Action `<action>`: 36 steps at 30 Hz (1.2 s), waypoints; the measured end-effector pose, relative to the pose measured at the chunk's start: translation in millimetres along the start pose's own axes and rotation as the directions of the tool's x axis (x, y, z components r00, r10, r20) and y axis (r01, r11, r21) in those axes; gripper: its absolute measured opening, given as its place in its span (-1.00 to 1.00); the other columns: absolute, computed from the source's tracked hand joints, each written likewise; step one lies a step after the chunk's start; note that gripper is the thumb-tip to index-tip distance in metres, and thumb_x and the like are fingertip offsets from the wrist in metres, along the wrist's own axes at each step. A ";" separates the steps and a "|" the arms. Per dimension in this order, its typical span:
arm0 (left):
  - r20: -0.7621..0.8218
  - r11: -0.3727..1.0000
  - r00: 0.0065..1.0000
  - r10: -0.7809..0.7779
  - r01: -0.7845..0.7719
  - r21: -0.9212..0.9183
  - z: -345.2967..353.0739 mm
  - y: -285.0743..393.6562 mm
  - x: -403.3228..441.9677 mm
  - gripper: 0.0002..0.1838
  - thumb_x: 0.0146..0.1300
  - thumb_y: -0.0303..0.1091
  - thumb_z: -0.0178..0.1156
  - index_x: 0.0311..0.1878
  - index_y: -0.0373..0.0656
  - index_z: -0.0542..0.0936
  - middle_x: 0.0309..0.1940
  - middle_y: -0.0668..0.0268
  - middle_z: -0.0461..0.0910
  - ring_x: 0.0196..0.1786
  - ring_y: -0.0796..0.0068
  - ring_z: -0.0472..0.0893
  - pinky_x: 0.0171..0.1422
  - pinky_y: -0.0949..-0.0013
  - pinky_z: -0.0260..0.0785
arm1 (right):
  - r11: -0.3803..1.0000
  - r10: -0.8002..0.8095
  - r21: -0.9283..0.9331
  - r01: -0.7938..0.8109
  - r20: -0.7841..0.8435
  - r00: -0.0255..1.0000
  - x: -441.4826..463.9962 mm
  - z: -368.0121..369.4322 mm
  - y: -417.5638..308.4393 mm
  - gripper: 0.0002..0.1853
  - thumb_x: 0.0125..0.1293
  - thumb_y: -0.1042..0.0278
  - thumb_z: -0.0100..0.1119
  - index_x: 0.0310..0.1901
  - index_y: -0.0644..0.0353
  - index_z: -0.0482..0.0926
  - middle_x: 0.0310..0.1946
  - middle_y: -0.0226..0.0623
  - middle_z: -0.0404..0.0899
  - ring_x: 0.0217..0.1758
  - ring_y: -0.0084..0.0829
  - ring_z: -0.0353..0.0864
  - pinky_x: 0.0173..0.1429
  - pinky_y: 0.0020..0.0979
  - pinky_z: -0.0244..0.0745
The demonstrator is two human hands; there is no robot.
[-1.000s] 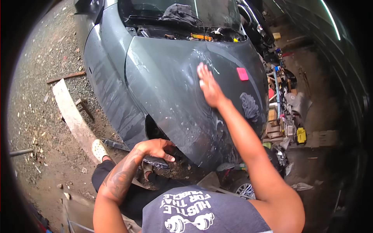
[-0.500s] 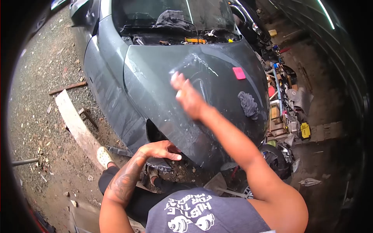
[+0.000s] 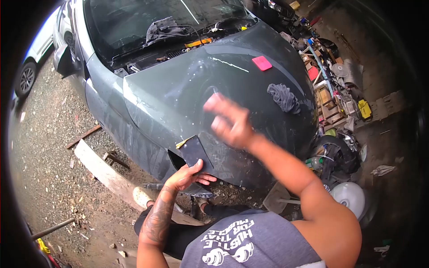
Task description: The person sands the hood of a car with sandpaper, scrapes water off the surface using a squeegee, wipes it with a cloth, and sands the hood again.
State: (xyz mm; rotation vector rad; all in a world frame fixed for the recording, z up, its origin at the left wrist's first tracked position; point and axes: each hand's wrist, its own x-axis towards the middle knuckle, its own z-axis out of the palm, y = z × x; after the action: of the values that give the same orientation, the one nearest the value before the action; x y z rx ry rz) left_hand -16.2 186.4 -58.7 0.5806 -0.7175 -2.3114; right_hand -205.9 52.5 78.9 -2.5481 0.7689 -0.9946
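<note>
A dark grey car hood [image 3: 165,89], wet and streaked, spreads out in front of me. My left hand [image 3: 191,176], at the hood's front edge, pinches a dark rectangular sheet of sandpaper [image 3: 195,152] between thumb and fingers. A yellowish folded strip shows at the sheet's upper left corner. Over the middle of the hood is my right hand [image 3: 232,123], blurred by motion, its fingers stretched out and thumb apart. Nothing shows in it. A pink block [image 3: 262,63] and a crumpled grey cloth [image 3: 284,98] lie farther right on the hood.
Another grey cloth [image 3: 165,30] lies by the windshield, near an orange tool [image 3: 199,42]. Tools and scrap [image 3: 328,96] crowd the right side, with a white round-topped object [image 3: 348,198] nearby. A plank [image 3: 103,167] lies on the gravel at left.
The sandpaper sheet is now in my left hand, which earlier rested at the hood edge without it. My right hand has drawn back toward me. The view has shifted.
</note>
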 end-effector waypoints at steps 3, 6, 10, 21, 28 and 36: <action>-0.074 0.996 0.997 -0.019 0.025 0.081 -4.1 6.3 -5.4 -0.40 0.53 0.04 -0.04 0.29 -0.37 0.39 0.09 -0.08 0.60 0.15 -0.09 0.63 0.15 0.09 0.53 | 0.938 0.246 -0.102 -0.331 -0.477 0.844 27.8 -35.7 141.9 -0.48 0.20 0.24 0.28 0.16 0.35 0.51 0.13 0.08 0.50 0.29 -0.01 0.46 0.38 -0.12 0.36; -0.041 0.989 0.998 -0.041 0.046 0.138 -5.3 15.1 -12.0 -0.40 0.53 0.02 -0.04 0.25 -0.41 0.41 0.08 -0.10 0.62 0.14 -0.05 0.64 0.14 0.13 0.54 | 0.342 0.703 -0.396 -0.852 -0.494 0.511 34.2 -77.5 273.7 0.15 0.18 -0.44 0.13 0.55 0.26 -0.06 0.55 0.18 -0.07 0.64 0.14 -0.20 0.64 -0.01 -0.24; 0.002 0.976 0.995 -0.100 0.097 0.196 -17.1 25.4 -28.4 -0.39 0.53 0.00 -0.03 0.25 -0.47 0.42 0.14 -0.14 0.59 0.16 0.03 0.64 0.12 0.23 0.54 | 0.334 0.802 -0.412 -0.847 -0.347 0.486 61.5 -87.9 281.5 0.18 0.09 -0.35 0.28 0.54 0.26 -0.04 0.45 0.14 0.21 0.54 0.07 0.14 0.56 -0.05 0.06; -0.113 0.953 0.975 -0.191 0.212 0.216 -26.7 20.3 -47.8 -0.53 0.55 -0.15 0.00 0.28 -0.37 0.40 0.22 0.02 0.56 0.22 0.13 0.63 0.11 0.27 0.52 | 0.324 0.874 -0.246 -0.914 -0.293 0.389 94.2 -123.2 296.5 0.07 -0.20 0.03 0.64 0.34 0.44 0.37 0.32 0.14 0.42 0.44 -0.09 0.39 0.43 -0.25 0.34; -0.101 0.936 0.976 -0.192 0.213 0.280 -28.2 20.0 -43.4 -0.53 0.56 -0.13 -0.02 0.25 -0.36 0.42 0.22 0.05 0.57 0.21 0.17 0.64 0.12 0.28 0.51 | 0.214 0.962 -0.033 -0.976 -0.165 0.216 120.0 -122.7 296.1 0.13 -0.19 0.01 0.66 0.38 0.47 0.29 0.28 0.14 0.46 0.35 -0.07 0.50 0.35 -0.23 0.41; -0.087 0.931 0.976 -0.201 0.217 0.294 -32.4 13.3 -40.6 -0.53 0.55 -0.10 -0.01 0.22 -0.35 0.48 0.11 0.10 0.65 0.18 0.25 0.66 0.14 0.30 0.52 | 0.219 0.959 -0.156 -0.963 -0.144 0.242 134.3 -113.6 333.7 -0.24 -0.21 0.42 0.64 0.10 0.53 0.53 0.06 0.01 0.61 0.03 -0.20 0.68 -0.05 -0.16 0.65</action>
State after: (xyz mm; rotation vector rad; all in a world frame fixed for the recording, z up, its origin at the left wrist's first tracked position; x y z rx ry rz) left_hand 36.2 194.6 -66.2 0.8951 -1.0378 -2.3831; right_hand -325.6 -305.3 81.6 -1.4849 2.1779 -0.4316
